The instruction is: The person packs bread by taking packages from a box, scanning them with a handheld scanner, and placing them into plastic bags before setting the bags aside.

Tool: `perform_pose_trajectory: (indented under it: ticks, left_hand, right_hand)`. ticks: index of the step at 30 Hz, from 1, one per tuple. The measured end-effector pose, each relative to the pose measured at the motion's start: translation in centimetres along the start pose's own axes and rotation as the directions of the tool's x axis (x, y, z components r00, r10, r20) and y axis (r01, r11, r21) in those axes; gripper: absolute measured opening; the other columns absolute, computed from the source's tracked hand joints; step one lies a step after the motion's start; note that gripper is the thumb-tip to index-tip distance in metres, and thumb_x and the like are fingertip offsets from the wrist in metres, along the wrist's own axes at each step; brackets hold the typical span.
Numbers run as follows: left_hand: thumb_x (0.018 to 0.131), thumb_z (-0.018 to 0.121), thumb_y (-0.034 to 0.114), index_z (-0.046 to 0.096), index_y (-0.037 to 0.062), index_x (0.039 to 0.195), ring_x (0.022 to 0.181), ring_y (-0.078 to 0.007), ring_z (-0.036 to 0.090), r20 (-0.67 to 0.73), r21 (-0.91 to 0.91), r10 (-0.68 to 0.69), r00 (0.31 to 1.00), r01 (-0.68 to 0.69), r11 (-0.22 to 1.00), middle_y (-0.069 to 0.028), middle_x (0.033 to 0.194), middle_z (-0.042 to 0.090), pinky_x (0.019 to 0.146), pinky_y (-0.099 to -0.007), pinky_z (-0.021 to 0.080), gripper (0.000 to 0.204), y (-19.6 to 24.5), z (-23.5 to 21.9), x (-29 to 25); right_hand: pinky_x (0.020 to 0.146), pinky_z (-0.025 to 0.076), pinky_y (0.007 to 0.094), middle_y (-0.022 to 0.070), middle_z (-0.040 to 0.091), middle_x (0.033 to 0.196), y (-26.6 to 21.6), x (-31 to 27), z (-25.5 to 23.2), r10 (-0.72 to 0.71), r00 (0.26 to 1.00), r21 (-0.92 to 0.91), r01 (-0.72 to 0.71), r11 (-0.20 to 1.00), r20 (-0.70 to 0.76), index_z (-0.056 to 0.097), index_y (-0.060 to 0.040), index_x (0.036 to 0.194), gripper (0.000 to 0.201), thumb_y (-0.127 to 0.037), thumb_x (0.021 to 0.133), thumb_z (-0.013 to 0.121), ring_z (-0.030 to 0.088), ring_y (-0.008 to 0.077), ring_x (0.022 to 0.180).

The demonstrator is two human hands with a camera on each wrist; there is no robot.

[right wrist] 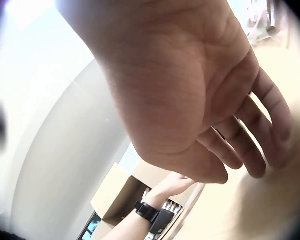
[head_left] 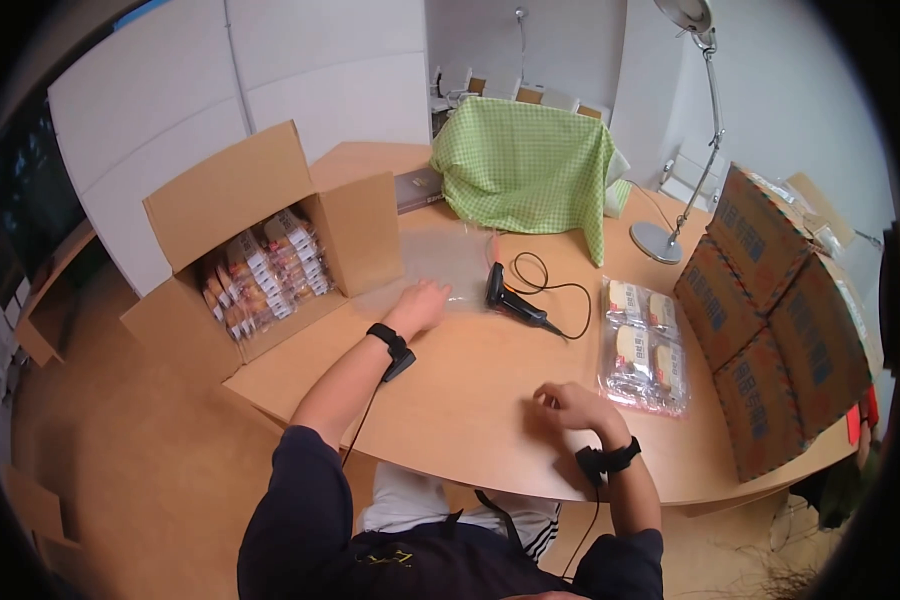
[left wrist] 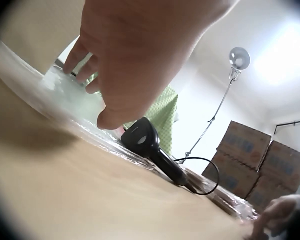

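Note:
My left hand (head_left: 422, 305) reaches over a stack of clear plastic bags (head_left: 448, 252) lying flat on the table. In the left wrist view its fingers (left wrist: 91, 65) extend loosely above the plastic (left wrist: 72, 102), and nothing shows in its grasp. Just right of the bags lies a black barcode scanner (head_left: 510, 298) with a looped cable. My right hand (head_left: 578, 408) hovers near the table's front edge, holding nothing. The right wrist view shows its fingers (right wrist: 250, 135) relaxed and slightly bent. Beyond it lies a clear bag of packaged snacks (head_left: 630, 347).
An open cardboard box (head_left: 365, 235) at the left holds rows of wrapped snacks (head_left: 270, 270). Printed cartons (head_left: 760, 330) are stacked at the right. A green checked cloth (head_left: 525, 160) covers something at the back, beside a desk lamp (head_left: 656, 242). Bare tabletop (head_left: 450, 400) lies between the hands.

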State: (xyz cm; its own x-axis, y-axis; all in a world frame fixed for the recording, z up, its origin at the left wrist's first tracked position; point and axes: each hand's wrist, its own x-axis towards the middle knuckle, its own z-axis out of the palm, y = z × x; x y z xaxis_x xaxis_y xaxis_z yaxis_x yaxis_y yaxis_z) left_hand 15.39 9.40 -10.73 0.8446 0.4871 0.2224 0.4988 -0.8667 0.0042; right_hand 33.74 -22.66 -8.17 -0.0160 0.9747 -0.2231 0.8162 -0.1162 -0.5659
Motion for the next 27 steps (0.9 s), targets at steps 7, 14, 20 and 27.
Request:
perform_pose_trajectory:
  ticks: [7, 14, 20, 27]
  left_hand:
    - [0.083, 0.056, 0.006, 0.065, 0.0063, 0.095, 0.085, -0.0345, 0.067, -0.039, 0.119, -0.002, 0.999, 0.007, 0.993, -0.0146, 0.088, 0.069, 0.072, -0.0458, 0.055, 0.014, -0.2, 3.0, 0.0]
    - [0.081, 0.059, 0.006, 0.07, 0.0089, 0.079, 0.075, -0.0293, 0.07, -0.12, 0.362, 0.051, 0.991, -0.004, 0.932, -0.0119, 0.077, 0.07, 0.064, -0.0412, 0.055, 0.011, 0.4, 2.8, -0.9]
    - [0.081, 0.055, 0.003, 0.069, 0.0055, 0.084, 0.076, -0.035, 0.068, -0.152, 0.157, 0.01, 0.988, 0.014, 0.988, -0.019, 0.081, 0.068, 0.065, -0.0463, 0.054, 0.015, -0.1, 1.7, -1.6]
    - [0.083, 0.055, 0.009, 0.069, 0.0059, 0.098, 0.091, -0.04, 0.064, -0.14, -0.194, -0.202, 0.969, 0.174, 0.966, -0.0209, 0.093, 0.068, 0.079, -0.0464, 0.051, 0.02, -1.1, 2.4, -1.5]
  right_hand:
    - [0.086, 0.05, 0.0437, 0.0221, 0.06, 0.11, 2.0, 9.0, -2.7, -0.155, 0.838, -0.084, 0.13, 0.988, -0.523, 0.055, 0.0011, 0.113, 0.038, -0.01, 0.078, 0.062, 0.06, 0.0372, 0.102]
    - [0.095, 0.046, 0.0465, 0.0241, 0.057, 0.116, 3.4, 16.7, -2.8, -0.056, 0.802, -0.21, -0.087, 0.974, -0.595, 0.05, 0.0014, 0.118, 0.047, -0.013, 0.076, 0.065, 0.052, 0.0422, 0.113]
    - [0.092, 0.045, 0.0539, 0.0228, 0.058, 0.114, 3.4, 18.6, -0.9, 0.045, 0.805, -0.165, -0.176, 0.97, -0.592, 0.05, 0.0, 0.112, 0.038, -0.004, 0.076, 0.059, 0.054, 0.0411, 0.112]
    - [0.09, 0.048, 0.0479, 0.0191, 0.062, 0.111, 3.6, 18.2, -2.2, 0.064, 0.807, -0.093, -0.145, 0.985, -0.587, 0.054, -0.0002, 0.113, 0.035, -0.011, 0.08, 0.063, 0.059, 0.0375, 0.107]
